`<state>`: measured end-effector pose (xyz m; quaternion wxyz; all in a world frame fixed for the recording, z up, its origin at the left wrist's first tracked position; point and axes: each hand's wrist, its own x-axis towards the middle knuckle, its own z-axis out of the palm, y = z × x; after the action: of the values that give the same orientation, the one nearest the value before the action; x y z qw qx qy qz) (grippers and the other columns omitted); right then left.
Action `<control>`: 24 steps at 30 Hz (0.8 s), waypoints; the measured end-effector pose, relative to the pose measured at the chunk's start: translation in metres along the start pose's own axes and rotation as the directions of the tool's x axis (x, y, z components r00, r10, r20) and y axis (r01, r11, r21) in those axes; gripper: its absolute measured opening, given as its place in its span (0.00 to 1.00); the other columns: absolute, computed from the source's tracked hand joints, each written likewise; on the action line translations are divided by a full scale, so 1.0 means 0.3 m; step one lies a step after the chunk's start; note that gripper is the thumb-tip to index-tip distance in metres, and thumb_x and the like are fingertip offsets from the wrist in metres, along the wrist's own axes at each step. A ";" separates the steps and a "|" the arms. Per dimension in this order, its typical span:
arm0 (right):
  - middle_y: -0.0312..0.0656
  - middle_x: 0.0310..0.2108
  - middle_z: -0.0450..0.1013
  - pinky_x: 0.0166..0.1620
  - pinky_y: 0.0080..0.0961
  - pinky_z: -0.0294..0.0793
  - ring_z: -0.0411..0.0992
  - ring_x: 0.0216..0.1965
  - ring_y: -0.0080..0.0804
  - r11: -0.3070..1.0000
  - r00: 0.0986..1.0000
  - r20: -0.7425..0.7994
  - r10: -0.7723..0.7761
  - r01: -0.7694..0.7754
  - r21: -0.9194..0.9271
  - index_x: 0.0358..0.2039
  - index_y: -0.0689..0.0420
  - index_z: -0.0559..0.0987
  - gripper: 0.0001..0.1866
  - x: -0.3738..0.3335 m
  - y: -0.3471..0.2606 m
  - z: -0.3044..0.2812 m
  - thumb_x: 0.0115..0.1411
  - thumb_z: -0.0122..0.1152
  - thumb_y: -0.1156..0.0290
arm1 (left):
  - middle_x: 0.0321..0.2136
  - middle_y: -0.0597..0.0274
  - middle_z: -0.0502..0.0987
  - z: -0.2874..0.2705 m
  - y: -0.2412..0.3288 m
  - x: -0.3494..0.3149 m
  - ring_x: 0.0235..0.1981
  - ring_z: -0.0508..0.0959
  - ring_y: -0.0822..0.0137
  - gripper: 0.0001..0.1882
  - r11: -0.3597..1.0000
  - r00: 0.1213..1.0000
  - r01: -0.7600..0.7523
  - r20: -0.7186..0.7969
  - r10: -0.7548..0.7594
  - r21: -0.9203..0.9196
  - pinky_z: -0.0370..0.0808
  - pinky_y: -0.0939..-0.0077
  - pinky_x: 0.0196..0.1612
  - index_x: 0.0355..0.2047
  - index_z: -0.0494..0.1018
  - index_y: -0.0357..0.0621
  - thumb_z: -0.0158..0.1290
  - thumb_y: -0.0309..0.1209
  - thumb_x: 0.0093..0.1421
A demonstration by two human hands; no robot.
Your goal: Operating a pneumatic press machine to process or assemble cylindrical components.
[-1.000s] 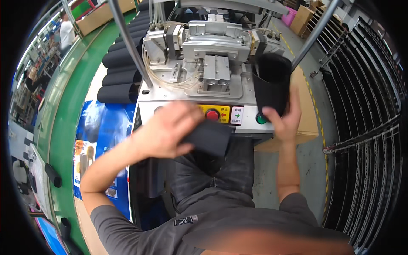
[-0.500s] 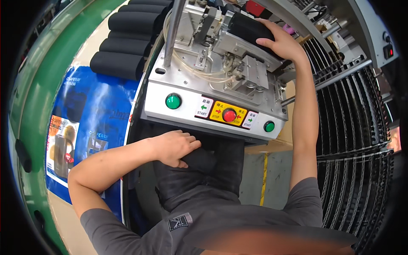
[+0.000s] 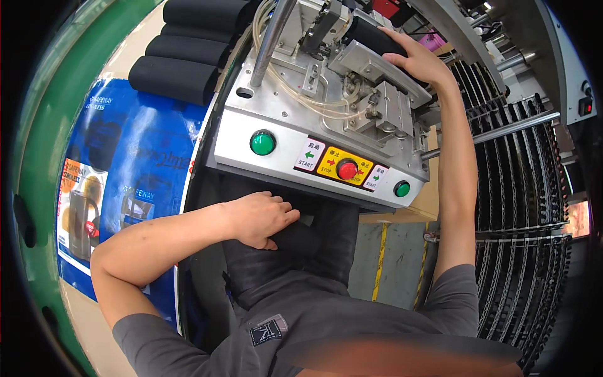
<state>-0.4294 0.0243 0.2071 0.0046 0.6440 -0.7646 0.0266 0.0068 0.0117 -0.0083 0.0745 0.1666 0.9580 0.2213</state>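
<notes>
My right hand (image 3: 424, 63) reaches to the back of a metal bench machine (image 3: 251, 113). Its fingers and thumb curve round a black, soft-looking roll (image 3: 370, 38) lying in the machine's holder; the palm hides the roll's right end. Lower down, my left hand (image 3: 260, 221) is over my lap with its fingers curled. Beneath it is a dark, rounded thing (image 3: 295, 240) that blends into my black trousers, so its kind and the grip on it are unclear. Several similar black rolls (image 3: 173, 75) lie side by side left of the machine.
On the machine's front are a green button at the left (image 3: 262, 143), another green button (image 3: 402, 188) at the right and a red button (image 3: 347, 168). Blue printed sheeting (image 3: 157, 144) covers part of the left table. A black slatted rack (image 3: 515, 188) stands at the right.
The view has shifted slightly, so the machine sits a little further right. My right hand stays on the roll at the back, and my left hand stays over my lap.
</notes>
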 end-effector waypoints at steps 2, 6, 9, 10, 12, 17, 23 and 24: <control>0.42 0.74 0.72 0.70 0.39 0.71 0.73 0.69 0.45 0.999 0.999 0.026 0.026 -0.027 0.041 0.80 0.44 0.67 0.37 0.008 -0.011 -0.007 0.73 0.64 0.58 | 0.49 0.49 0.83 -0.003 0.004 -0.004 0.51 0.84 0.46 0.36 1.000 1.000 0.001 -0.009 -0.001 0.007 0.80 0.54 0.60 0.57 0.76 0.36 0.76 0.43 0.54; 0.41 0.74 0.73 0.70 0.38 0.71 0.73 0.69 0.43 0.980 0.988 0.117 0.103 -0.121 0.158 0.80 0.43 0.68 0.36 0.020 -0.020 -0.016 0.74 0.63 0.58 | 0.48 0.50 0.85 -0.008 0.010 -0.008 0.50 0.85 0.46 0.36 1.000 0.999 0.001 -0.033 -0.001 0.023 0.80 0.55 0.59 0.55 0.77 0.35 0.77 0.43 0.53; 0.41 0.74 0.73 0.71 0.37 0.71 0.74 0.68 0.42 0.984 0.997 0.042 0.060 -0.066 0.163 0.79 0.45 0.70 0.34 -0.003 -0.017 0.001 0.75 0.62 0.59 | 0.48 0.50 0.85 -0.009 0.018 -0.005 0.50 0.85 0.47 0.36 1.000 1.000 -0.029 -0.008 0.029 0.006 0.80 0.55 0.60 0.56 0.77 0.35 0.77 0.43 0.54; 0.40 0.74 0.73 0.71 0.37 0.70 0.74 0.68 0.42 0.985 0.999 0.018 0.047 -0.050 0.166 0.79 0.46 0.70 0.33 -0.009 -0.015 0.008 0.75 0.62 0.59 | 0.48 0.50 0.85 -0.005 0.018 -0.003 0.50 0.85 0.47 0.35 0.999 0.999 -0.040 0.002 0.040 0.000 0.80 0.55 0.60 0.56 0.77 0.35 0.77 0.43 0.54; 0.41 0.73 0.74 0.71 0.37 0.71 0.74 0.68 0.41 0.985 0.999 0.007 0.035 -0.035 0.167 0.78 0.48 0.71 0.33 -0.018 -0.065 0.022 0.75 0.61 0.60 | 0.49 0.49 0.84 0.009 0.020 0.003 0.51 0.84 0.46 0.36 0.999 1.000 -0.027 0.010 0.028 -0.037 0.80 0.55 0.60 0.56 0.76 0.36 0.77 0.43 0.54; 0.45 0.72 0.74 0.71 0.37 0.70 0.74 0.68 0.42 0.970 0.988 -0.129 -0.081 0.108 0.219 0.77 0.53 0.71 0.32 -0.091 -0.074 0.031 0.75 0.60 0.60 | 0.50 0.49 0.83 -0.021 -0.006 0.027 0.52 0.83 0.45 0.36 0.999 1.000 0.002 0.020 -0.001 -0.052 0.79 0.53 0.60 0.57 0.75 0.36 0.76 0.41 0.53; 0.52 0.75 0.68 0.73 0.42 0.66 0.68 0.71 0.52 0.639 0.808 -0.380 -0.449 0.588 0.495 0.79 0.56 0.65 0.37 -0.276 0.094 0.266 0.74 0.58 0.55 | 0.51 0.48 0.82 -0.051 0.037 0.022 0.51 0.83 0.43 0.36 0.992 0.995 0.045 -0.079 -0.054 -0.114 0.79 0.52 0.60 0.56 0.74 0.37 0.76 0.38 0.50; 0.52 0.74 0.69 0.73 0.42 0.66 0.69 0.70 0.52 0.676 0.799 -0.487 -0.353 0.578 0.458 0.77 0.57 0.66 0.36 -0.284 0.166 0.287 0.73 0.58 0.58 | 0.55 0.47 0.81 -0.082 0.047 0.023 0.52 0.82 0.44 0.37 0.997 0.987 0.038 -0.155 -0.048 -0.066 0.79 0.53 0.60 0.57 0.74 0.37 0.76 0.36 0.49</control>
<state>-0.4617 0.1125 0.1160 -0.0479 0.7726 -0.5097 0.3755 -0.0009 0.0162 0.0195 0.0090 0.1255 0.9568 0.2622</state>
